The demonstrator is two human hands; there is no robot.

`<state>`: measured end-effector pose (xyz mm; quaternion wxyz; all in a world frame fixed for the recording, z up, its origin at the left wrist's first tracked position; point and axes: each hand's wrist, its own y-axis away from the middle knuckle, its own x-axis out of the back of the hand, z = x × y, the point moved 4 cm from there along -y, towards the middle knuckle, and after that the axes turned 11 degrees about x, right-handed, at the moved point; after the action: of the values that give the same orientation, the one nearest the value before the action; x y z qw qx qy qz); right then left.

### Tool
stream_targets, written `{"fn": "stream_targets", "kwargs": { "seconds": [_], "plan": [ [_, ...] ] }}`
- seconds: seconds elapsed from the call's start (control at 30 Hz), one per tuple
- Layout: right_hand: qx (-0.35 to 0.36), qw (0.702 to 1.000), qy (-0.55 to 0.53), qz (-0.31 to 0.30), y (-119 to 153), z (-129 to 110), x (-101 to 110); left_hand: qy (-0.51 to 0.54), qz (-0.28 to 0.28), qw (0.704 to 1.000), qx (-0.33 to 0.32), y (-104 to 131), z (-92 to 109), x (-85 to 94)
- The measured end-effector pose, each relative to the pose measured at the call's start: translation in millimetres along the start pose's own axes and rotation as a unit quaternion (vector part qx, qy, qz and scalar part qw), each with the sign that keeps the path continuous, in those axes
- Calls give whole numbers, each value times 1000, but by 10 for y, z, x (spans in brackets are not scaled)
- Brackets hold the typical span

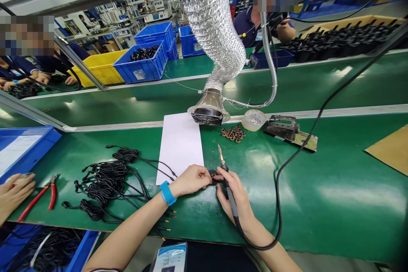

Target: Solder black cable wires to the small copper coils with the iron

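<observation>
My right hand (237,195) holds a soldering iron (232,204) between thumb and forefinger, its bare metal tip pointing up and away from me. The fingers of my left hand (193,177) are pinched at the left edge of a small round black part (213,175) on the green bench; fingers partly hide it. My right fingertips are at its right side. A black cable (164,164) runs across a white sheet (180,142) toward my left hand, where its end is hidden. Beyond the iron tip lies a pile of small copper-coloured and black components (234,134).
Coiled black cables (108,176) lie to the left, beside red-handled cutters (52,191) and another person's hand (15,193). A fume hose (210,21) hangs overhead. A solder roll (253,120) and metal iron stand (290,131) are at the back; the iron's cord (278,195) loops right.
</observation>
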<state>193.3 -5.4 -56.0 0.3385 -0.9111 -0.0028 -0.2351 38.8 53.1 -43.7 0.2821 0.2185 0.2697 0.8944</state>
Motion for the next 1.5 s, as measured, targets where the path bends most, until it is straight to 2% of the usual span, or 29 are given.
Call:
{"fn": "stream_targets", "kwargs": {
  "seconds": [0.1,0.23,0.43,0.53,0.63,0.73,0.8,0.9,0.97,1.03,1.13,1.2,1.23,1.27,1.33,1.4,1.47,1.5],
  "plan": [
    [-1,1000,-2,-2,7,3,-5,18,-29,999,28,31,0,16],
    [-4,1000,2,-4,26,25,-8,37,-40,998,26,54,49,26],
    [-7,1000,-2,-6,8,18,4,48,-22,998,25,61,47,42],
    [-2,1000,1,-2,-10,0,16,29,-14,999,18,123,35,135],
    [1,1000,8,5,-9,-2,22,-10,38,999,13,230,44,423],
    [-4,1000,21,12,23,25,10,-79,143,986,-28,345,100,878],
    [-4,999,38,32,50,58,3,-175,233,954,-64,413,140,1201],
    [13,997,52,61,68,113,-19,-305,334,889,-64,463,125,1645],
    [21,997,50,62,60,139,-40,-335,371,865,-51,474,84,1909],
    [25,997,50,55,52,142,-49,-346,390,852,-45,480,57,2120],
    [38,997,52,39,46,101,-42,-355,396,845,-54,465,93,2281],
    [43,998,51,22,42,69,-37,-356,388,847,-75,429,175,2238],
    [44,998,51,16,39,56,-34,-354,383,848,-91,408,228,2158],
    [43,998,51,9,34,44,-31,-349,374,853,-109,387,282,2032],
    [41,998,52,0,25,25,-23,-317,334,876,-143,346,369,1662],
    [41,998,52,-4,17,6,-13,-250,232,932,-125,274,370,1185],
    [40,998,47,-7,14,-8,-7,-154,85,984,-32,186,274,703],
    [38,998,44,-9,13,-12,-6,-113,27,993,0,155,231,503]
  ]
}}
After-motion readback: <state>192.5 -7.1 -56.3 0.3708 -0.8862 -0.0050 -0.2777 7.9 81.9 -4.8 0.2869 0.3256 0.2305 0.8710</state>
